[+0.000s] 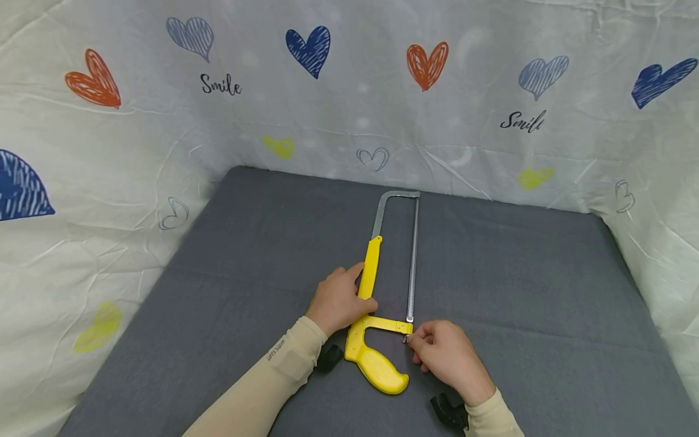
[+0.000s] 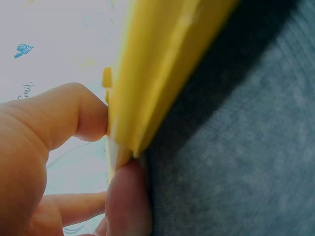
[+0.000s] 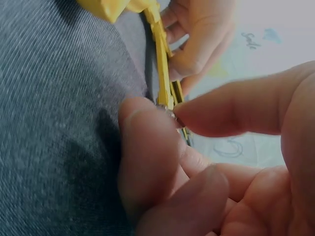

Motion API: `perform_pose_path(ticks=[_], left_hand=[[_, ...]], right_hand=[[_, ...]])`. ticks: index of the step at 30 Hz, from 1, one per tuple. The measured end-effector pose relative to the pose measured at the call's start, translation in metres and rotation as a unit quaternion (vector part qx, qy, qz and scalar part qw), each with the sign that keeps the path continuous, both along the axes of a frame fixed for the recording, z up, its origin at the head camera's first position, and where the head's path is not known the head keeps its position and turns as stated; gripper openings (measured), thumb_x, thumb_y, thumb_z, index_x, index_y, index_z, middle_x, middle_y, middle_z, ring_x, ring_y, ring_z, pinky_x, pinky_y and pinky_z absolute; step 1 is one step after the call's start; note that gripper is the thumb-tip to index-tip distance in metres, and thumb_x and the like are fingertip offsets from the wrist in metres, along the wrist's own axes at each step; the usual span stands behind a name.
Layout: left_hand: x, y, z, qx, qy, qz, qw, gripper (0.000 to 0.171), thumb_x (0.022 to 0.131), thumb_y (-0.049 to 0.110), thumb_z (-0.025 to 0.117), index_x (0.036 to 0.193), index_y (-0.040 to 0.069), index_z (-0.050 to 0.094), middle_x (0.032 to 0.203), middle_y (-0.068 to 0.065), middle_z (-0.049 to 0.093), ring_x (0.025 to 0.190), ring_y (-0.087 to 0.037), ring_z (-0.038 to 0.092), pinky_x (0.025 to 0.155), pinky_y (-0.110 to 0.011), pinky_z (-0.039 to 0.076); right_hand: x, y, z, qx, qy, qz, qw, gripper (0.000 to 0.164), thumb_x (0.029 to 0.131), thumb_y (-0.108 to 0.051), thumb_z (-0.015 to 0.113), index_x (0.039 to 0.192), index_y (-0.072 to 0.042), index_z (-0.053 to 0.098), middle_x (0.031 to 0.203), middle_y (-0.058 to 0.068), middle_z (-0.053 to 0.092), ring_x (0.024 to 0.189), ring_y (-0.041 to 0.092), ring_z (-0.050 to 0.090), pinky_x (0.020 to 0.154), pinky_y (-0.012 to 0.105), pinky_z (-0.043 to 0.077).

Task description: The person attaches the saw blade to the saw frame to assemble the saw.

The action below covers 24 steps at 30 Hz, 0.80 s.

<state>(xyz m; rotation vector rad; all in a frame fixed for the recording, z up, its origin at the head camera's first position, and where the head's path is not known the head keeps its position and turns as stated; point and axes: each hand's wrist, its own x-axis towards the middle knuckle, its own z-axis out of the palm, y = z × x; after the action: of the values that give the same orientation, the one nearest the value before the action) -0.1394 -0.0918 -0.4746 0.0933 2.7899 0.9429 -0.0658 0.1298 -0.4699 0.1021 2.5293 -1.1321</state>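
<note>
A hacksaw [image 1: 370,267] with a yellow frame and handle lies on the grey cloth, its handle towards me. Its silver blade side [image 1: 413,261] runs along the right. My left hand [image 1: 340,300] grips the yellow spine of the frame, thumb on the near side; the left wrist view shows fingers on both sides of it. At the blade's near end, my right hand [image 1: 445,355] pinches a small metal wing nut [image 1: 406,338] between thumb and forefinger. In the right wrist view the fingertips mostly hide that nut.
Grey cloth [image 1: 546,291] covers the table. White curtains with printed hearts [image 1: 338,115] hang along the back and both sides. A dark wrist-camera piece [image 1: 450,413] sits under the right wrist, and another [image 1: 329,359] beside the left.
</note>
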Motion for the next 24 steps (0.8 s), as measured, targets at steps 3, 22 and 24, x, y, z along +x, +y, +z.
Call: perform_pose_path(ticks=[3, 22, 24], left_hand=[[-0.0002, 0.0001, -0.0006, -0.001, 0.002, -0.001, 1.0, 0.085, 0.081, 0.03, 0.079, 0.159, 0.008, 0.054, 0.097, -0.008, 0.06, 0.075, -0.019, 0.056, 0.064, -0.03, 0.049], [-0.0001, 0.0001, -0.0003, -0.001, 0.001, 0.001, 1.0, 0.085, 0.081, 0.03, 0.079, 0.159, 0.008, 0.054, 0.096, -0.007, 0.06, 0.075, -0.019, 0.056, 0.064, -0.03, 0.049], [-0.0001, 0.0003, 0.0, -0.001, 0.0, 0.001, 1.0, 0.084, 0.081, 0.03, 0.079, 0.159, 0.008, 0.054, 0.096, -0.007, 0.06, 0.074, -0.019, 0.056, 0.064, -0.03, 0.049]], right_hand=[[0.0003, 0.0001, -0.0002, 0.004, 0.003, -0.005, 1.0, 0.017, 0.097, -0.019, 0.072, 0.081, -0.014, 0.076, 0.065, -0.001, 0.068, 0.055, 0.015, 0.063, 0.052, 0.032, 0.047], [0.0006, 0.0, -0.0005, 0.003, 0.006, -0.002, 1.0, 0.016, 0.1, -0.019, 0.073, 0.085, -0.012, 0.074, 0.066, 0.0, 0.066, 0.056, 0.015, 0.062, 0.054, 0.033, 0.049], [0.0009, 0.0006, -0.0002, 0.001, 0.01, 0.0, 1.0, 0.016, 0.1, -0.018, 0.072, 0.086, -0.012, 0.075, 0.067, 0.0, 0.065, 0.056, 0.015, 0.062, 0.054, 0.033, 0.049]])
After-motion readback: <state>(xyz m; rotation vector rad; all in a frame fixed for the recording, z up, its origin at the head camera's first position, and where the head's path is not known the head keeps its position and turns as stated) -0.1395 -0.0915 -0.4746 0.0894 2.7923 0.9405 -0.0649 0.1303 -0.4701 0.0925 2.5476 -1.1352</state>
